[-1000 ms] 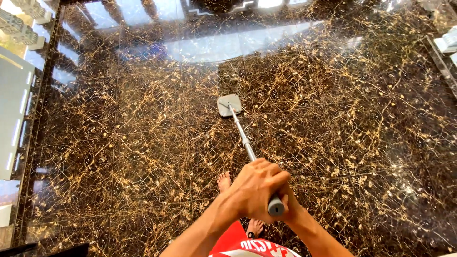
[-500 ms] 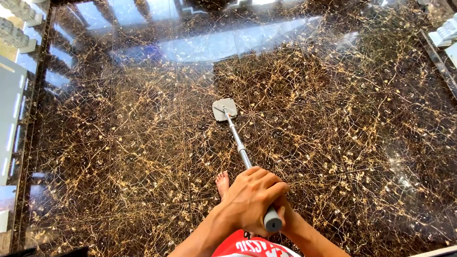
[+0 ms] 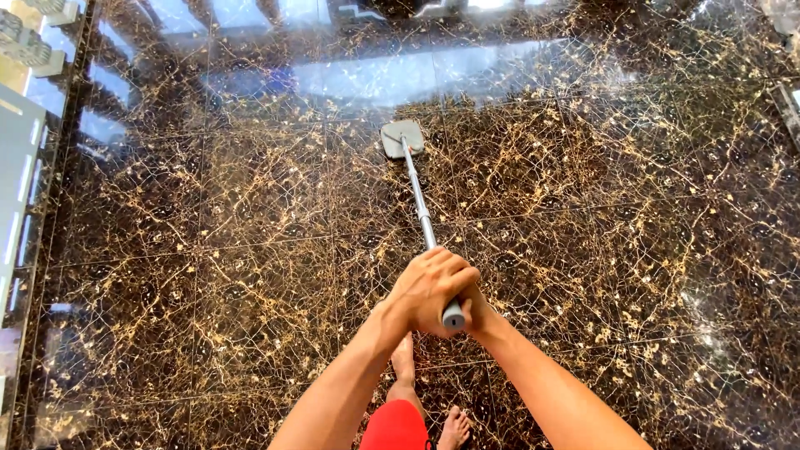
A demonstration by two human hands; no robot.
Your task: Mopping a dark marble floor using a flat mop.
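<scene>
Left hand [image 3: 429, 287] and right hand [image 3: 473, 310], mostly hidden, both wrapped around mop handle [image 3: 421, 208]; mop head [image 3: 402, 138] flat on glossy marble floor [image 3: 208, 250].

The mop head [image 3: 402, 138] has been pushed farther away across the marble floor [image 3: 208, 275]. Both hands, left hand [image 3: 427, 287] and right hand [image 3: 472, 310], have lifted away from the body, and both bare feet [image 3: 405, 360] now show.

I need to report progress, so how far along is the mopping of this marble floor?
Done: hard to tell; the dark marble floor is glossy all over, with no clear wet edge. In hand: left hand and right hand grip the handle end, with the mop head pushed out ahead. Left: cannot tell from this view.
</scene>
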